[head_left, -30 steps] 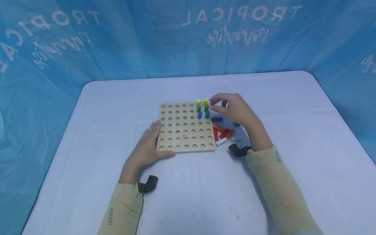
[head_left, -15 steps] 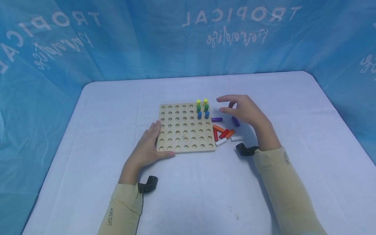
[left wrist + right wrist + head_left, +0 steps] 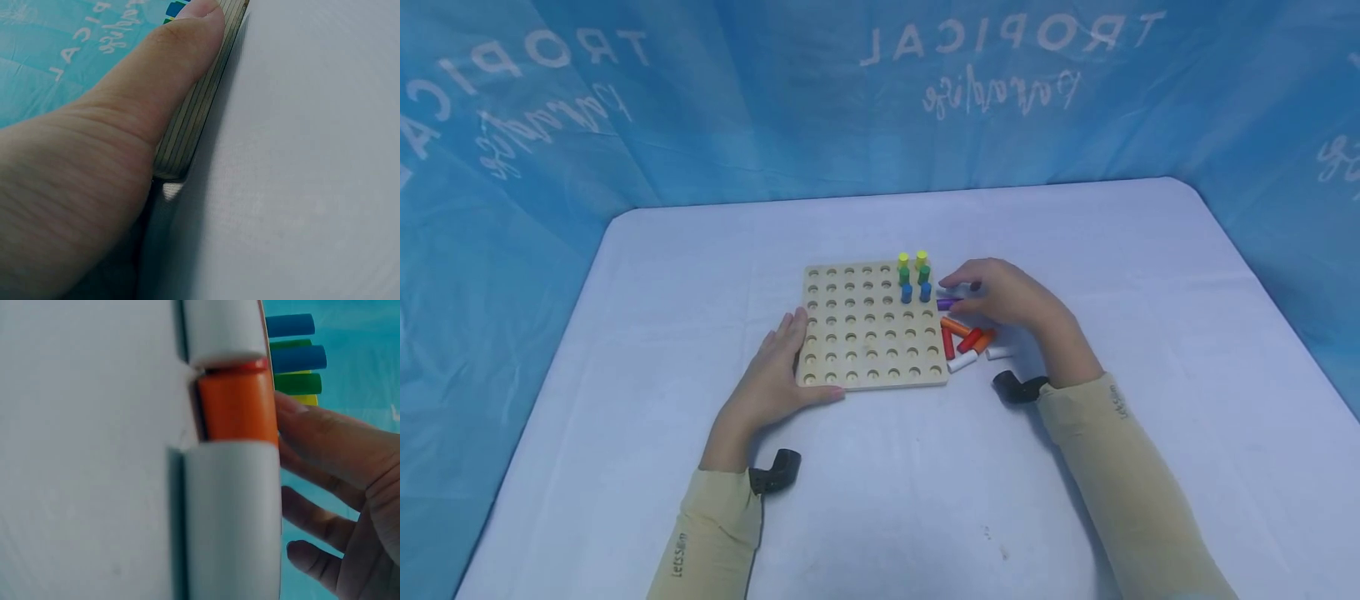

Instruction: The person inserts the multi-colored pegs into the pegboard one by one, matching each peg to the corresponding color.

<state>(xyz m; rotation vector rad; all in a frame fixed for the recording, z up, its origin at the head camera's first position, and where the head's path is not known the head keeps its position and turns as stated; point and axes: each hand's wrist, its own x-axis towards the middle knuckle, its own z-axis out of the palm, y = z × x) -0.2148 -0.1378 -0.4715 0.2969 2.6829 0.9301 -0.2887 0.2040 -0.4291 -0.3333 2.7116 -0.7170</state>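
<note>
A wooden pegboard [image 3: 861, 346] with rows of round holes lies on the table. Upright at its far right corner stand two yellow pegs [image 3: 921, 259], two green pegs [image 3: 924, 274] and two blue pegs [image 3: 925, 292]. My left hand [image 3: 772, 371] rests against the board's near left corner, its thumb along the front edge, which the left wrist view also shows. Over a purple peg [image 3: 946, 305] lying beside the board's right edge, my right hand [image 3: 1003, 293] spreads thumb and forefinger apart. The thumb covers part of that peg. No peg shows between the fingers in the right wrist view.
Right of the board lie loose orange pegs [image 3: 956, 327], red pegs [image 3: 948, 342] and white pegs [image 3: 962, 362]. A white cloth covers the table [image 3: 880, 500]. Blue printed curtains [image 3: 760, 108] hang behind and at both sides.
My right hand first drew right, away from the standing pegs, then came down and left over the purple peg beside the board. It now hides the other purple peg. My left hand stays put.
</note>
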